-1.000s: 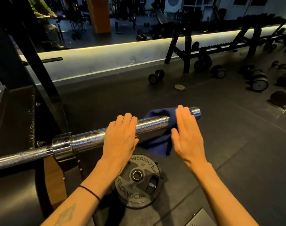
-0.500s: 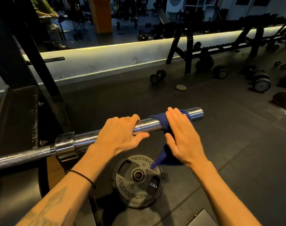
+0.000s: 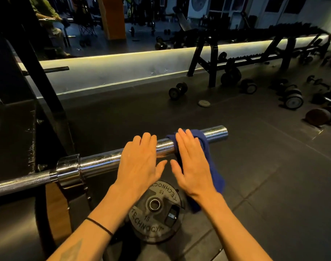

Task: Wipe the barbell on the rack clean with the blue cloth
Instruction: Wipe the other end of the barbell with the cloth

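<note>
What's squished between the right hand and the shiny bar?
The blue cloth. In the head view it drapes over the barbell, and the right hand presses flat on it with straight fingers, so cloth lies between palm and bar.

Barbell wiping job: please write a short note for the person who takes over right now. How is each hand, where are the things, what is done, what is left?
Left hand: flat, fingers straight, resting on the bare barbell sleeve.
Right hand: flat, pressing the blue cloth onto the sleeve near its outer end.
The cloth drapes over the sleeve and hangs down on the near side.
Done: cannot tell how much is wiped.
Left: probably the sleeve, collar and knurled shaft.
</note>
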`<state>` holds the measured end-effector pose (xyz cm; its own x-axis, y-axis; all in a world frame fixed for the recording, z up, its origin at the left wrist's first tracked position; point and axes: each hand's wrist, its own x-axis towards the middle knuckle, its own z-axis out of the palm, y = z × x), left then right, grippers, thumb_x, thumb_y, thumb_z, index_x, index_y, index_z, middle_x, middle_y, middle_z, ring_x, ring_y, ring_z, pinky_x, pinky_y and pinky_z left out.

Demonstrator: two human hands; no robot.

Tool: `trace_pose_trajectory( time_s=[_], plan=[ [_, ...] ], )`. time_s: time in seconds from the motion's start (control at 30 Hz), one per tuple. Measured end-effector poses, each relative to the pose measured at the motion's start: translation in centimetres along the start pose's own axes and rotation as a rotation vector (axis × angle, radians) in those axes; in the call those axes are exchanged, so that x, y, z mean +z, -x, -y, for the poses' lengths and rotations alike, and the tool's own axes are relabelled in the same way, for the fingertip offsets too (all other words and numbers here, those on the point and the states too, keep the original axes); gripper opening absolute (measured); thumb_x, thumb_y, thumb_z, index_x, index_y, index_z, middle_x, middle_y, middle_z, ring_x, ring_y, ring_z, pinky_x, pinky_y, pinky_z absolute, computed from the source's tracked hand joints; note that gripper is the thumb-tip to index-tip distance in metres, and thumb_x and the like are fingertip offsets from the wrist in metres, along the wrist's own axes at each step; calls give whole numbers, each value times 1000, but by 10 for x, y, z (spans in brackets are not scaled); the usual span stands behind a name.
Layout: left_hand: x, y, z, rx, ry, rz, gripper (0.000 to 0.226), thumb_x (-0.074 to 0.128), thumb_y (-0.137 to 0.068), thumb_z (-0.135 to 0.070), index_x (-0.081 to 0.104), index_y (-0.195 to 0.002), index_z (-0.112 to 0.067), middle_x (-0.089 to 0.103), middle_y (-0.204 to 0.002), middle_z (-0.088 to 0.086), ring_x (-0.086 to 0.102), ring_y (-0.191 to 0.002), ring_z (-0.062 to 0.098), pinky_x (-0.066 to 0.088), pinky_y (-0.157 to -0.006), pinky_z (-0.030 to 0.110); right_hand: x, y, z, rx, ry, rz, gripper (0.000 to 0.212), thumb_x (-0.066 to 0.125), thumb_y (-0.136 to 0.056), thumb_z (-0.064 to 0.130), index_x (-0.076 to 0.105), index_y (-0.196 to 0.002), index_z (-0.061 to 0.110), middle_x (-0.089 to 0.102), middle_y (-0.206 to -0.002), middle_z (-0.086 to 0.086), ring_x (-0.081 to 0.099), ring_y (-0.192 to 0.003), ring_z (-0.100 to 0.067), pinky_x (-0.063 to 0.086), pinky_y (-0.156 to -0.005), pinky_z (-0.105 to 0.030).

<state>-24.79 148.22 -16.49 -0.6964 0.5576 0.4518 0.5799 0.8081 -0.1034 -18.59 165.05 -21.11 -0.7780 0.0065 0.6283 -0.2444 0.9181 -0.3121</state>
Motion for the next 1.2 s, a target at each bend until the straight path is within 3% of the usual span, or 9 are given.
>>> trace_pose_trajectory(
  time_s=[0.07,0.2,0.33,0.5,0.63,0.77,0.9,1.03,1.2],
  plan=[
    [0,-3,1,-2,5,-4,75,64,-81,-64,46,-135,-16,55,-108,3,55,-83,19,46,-69,34,-11,-3,-28,-45,103,31,68,47,-99,32,28,-159,8,24,-167,-7,14,-156,-20,16,-127,-44],
    [-4,-9,10,13,112,-9,60,60,-80,-69,54,-118,-22,59,-94,-2,57,-67,15,51,-57,34,-22,-6,-73,300,41,-169,67,34,-102,40,26,-159,7,24,-167,-7,9,-157,-16,9,-128,-41],
    [-10,-15,14,-17,153,91,57,46,-84,-76,53,-115,-28,63,-92,-10,61,-71,11,54,-65,33,-3,-16,-44,485,-149,-324,71,35,-101,42,28,-157,0,23,-167,-11,4,-157,-20,1,-128,-41],
    [-16,-31,19,-24,128,279,63,32,-87,-79,57,-115,-28,63,-91,-4,57,-77,15,47,-75,34,12,1,5,85,-122,-108,71,52,-98,34,27,-157,2,23,-167,-9,10,-157,-23,9,-127,-43],
    [-15,-28,18,54,126,209,64,33,-88,-76,63,-114,-26,60,-98,-2,51,-85,16,43,-79,33,-11,2,-30,-58,49,13,68,49,-99,33,28,-158,6,23,-167,-7,14,-156,-22,15,-127,-45],
    [-12,-25,18,29,182,207,65,40,-88,-76,62,-121,-25,46,-99,-6,48,-84,11,46,-75,29,-19,-3,-59,276,8,-187,66,38,-103,41,27,-159,8,26,-166,-6,13,-156,-16,15,-127,-42],
    [-12,-25,19,19,197,178,65,43,-86,-76,62,-126,-28,47,-96,-8,48,-81,9,40,-68,25,1,-12,-22,550,-233,-293,71,35,-103,44,16,-161,6,11,-170,-3,-4,-156,-9,6,-128,-45],
    [-13,-28,22,10,266,188,58,44,-89,-73,58,-126,-31,58,-105,-8,57,-86,12,47,-73,30,15,4,18,254,-201,-151,75,46,-102,38,16,-160,3,10,-170,-7,0,-158,-21,6,-128,-39],
    [-16,-38,25,-23,293,343,44,37,-96,-67,59,-120,-37,68,-105,-6,61,-87,16,49,-75,34,-10,6,-17,-86,32,13,68,52,-100,32,29,-158,5,22,-167,-9,16,-156,-23,19,-126,-44]
  ],
)
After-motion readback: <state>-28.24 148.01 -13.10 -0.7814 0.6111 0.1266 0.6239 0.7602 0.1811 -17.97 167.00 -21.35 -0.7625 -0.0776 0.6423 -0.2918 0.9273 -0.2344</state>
